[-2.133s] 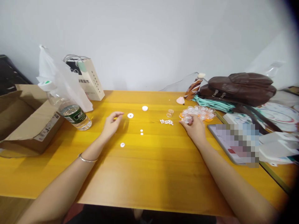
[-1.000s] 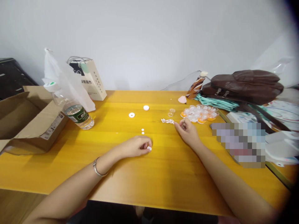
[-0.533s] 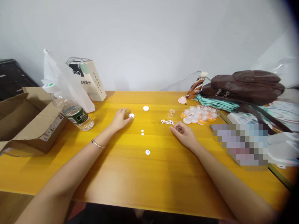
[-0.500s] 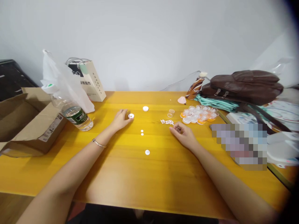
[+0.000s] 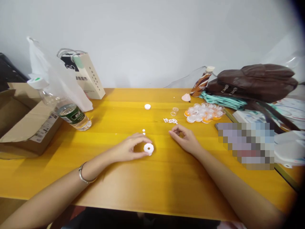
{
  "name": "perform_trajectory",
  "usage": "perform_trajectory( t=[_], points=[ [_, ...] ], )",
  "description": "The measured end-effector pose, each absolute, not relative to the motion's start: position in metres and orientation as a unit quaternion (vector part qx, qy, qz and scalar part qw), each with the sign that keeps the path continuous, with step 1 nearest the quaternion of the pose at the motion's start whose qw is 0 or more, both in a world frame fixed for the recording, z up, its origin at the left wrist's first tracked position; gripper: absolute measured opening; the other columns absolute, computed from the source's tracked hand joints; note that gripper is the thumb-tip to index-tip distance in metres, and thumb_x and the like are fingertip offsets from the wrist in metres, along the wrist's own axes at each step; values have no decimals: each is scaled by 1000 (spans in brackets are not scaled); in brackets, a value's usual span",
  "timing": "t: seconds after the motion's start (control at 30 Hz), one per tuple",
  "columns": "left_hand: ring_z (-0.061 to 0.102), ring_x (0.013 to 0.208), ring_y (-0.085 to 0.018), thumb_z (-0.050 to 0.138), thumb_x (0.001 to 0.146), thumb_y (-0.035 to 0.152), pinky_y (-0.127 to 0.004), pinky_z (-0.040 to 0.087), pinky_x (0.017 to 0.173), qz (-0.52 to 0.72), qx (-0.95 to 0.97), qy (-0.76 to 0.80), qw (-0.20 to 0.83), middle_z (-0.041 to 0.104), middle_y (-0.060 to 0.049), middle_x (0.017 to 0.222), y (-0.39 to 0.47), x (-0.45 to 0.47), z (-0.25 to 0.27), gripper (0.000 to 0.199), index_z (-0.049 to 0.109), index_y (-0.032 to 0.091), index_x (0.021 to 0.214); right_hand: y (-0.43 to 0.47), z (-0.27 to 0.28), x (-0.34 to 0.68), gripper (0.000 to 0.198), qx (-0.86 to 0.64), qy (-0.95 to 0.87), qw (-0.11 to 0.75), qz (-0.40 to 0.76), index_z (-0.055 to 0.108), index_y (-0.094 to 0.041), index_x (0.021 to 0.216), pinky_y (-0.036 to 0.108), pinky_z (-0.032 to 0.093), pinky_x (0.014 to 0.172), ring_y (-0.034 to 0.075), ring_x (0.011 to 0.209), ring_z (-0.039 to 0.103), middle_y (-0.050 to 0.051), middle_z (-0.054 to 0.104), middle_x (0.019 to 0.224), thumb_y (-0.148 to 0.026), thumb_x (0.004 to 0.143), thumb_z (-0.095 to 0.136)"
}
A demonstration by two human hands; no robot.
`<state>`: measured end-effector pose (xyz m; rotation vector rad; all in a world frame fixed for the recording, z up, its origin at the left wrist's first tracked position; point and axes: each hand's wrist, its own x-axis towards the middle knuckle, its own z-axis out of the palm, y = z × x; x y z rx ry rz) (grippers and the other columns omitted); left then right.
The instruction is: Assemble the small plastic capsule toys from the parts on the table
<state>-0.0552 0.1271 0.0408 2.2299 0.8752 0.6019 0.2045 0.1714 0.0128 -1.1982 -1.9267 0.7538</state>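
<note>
My left hand (image 5: 130,148) pinches a white round disc with a central hole (image 5: 145,149) by its edge, between thumb and fingers. The disc hangs over a smaller white knobbed disc, of which just a sliver (image 5: 150,154) shows beneath it. Beyond my left fingers lie two tiny white discs (image 5: 144,130). My right hand (image 5: 186,138) rests on the table with its fingers loosely curled and the thumb apart, and nothing shows in it. Just past its fingertips lie white openwork pieces (image 5: 170,121).
Farther back are a white round part (image 5: 147,107), clear rings (image 5: 174,111) and a cluster of clear and orange capsules (image 5: 203,113). A carton (image 5: 30,127), water bottle (image 5: 73,114) and paper bag (image 5: 90,76) stand left. A drink bottle (image 5: 202,82) and brown bag (image 5: 254,84) are right.
My left hand has taken the holed disc from farther back and brought it nearer and to the right, over the knobbed disc. My right hand has hardly moved. The view has shifted slightly.
</note>
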Motion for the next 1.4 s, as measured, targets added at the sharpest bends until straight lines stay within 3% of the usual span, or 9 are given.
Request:
perform_trajectory(
  t=[0.17, 0.43, 0.6, 0.8, 0.9, 1.0, 1.2, 1.4],
  points=[
    [54, 95, -17, 61, 79, 30, -31, 40, 88, 208, 858, 313, 351, 60, -6, 100, 128, -54, 30, 29, 57, 19, 105, 156, 11, 191, 16, -405, -790, 321, 330, 53, -19, 81, 25, 43, 58, 12, 61, 49, -1, 53, 68, -35, 81, 54],
    [51, 96, -18, 59, 79, 26, -33, 39, 87, 197, 870, 329, 311, 58, -7, 102, 123, -48, 23, 27, 55, 20, 106, 142, 13, 177, 29, -315, -865, 223, 320, 56, -22, 96, 28, 44, 71, 15, 77, 53, 1, 56, 81, -37, 74, 66],
    [54, 95, -18, 58, 81, 28, -32, 42, 86, 240, 838, 375, 314, 59, -6, 103, 118, -43, 13, 31, 50, 22, 110, 141, 12, 173, 35, -345, -859, 226, 302, 56, -23, 100, 28, 42, 70, 15, 74, 54, 1, 57, 81, -38, 72, 68],
    [56, 98, -18, 59, 81, 32, -32, 45, 86, 272, 821, 403, 298, 59, -7, 110, 119, -44, 14, 41, 44, 23, 118, 141, 8, 167, 26, -353, -864, 233, 274, 58, -23, 98, 30, 41, 71, 17, 76, 55, 1, 60, 79, -32, 75, 66],
    [55, 101, -19, 57, 82, 34, -32, 42, 90, 218, 848, 411, 254, 60, -6, 108, 132, -70, 34, 29, 54, 22, 108, 141, 8, 167, 20, -359, -862, 236, 269, 59, -22, 94, 29, 41, 70, 16, 74, 55, 1, 59, 77, -27, 76, 65],
    [59, 86, -17, 55, 81, 33, -30, 44, 81, 154, 832, 489, 211, 64, -3, 91, 148, -110, 54, 17, 60, 19, 90, 141, 8, 167, 16, -375, -855, 241, 266, 60, -21, 92, 28, 41, 67, 15, 71, 53, 1, 57, 74, -26, 77, 62],
    [62, 72, -17, 60, 69, 37, -25, 45, 67, 46, 759, 608, 229, 67, -1, 78, 164, -157, 60, 22, 63, 19, 81, 142, 8, 167, 14, -374, -853, 244, 271, 60, -22, 92, 28, 41, 66, 15, 70, 53, 1, 57, 74, -25, 78, 61],
    [63, 67, -17, 57, 69, 36, -24, 44, 63, 36, 757, 622, 198, 69, 0, 73, 166, -151, 54, 18, 66, 22, 75, 142, 6, 168, 16, -368, -854, 245, 274, 59, -22, 94, 29, 41, 69, 15, 73, 53, 1, 58, 76, -27, 79, 61]
  ],
)
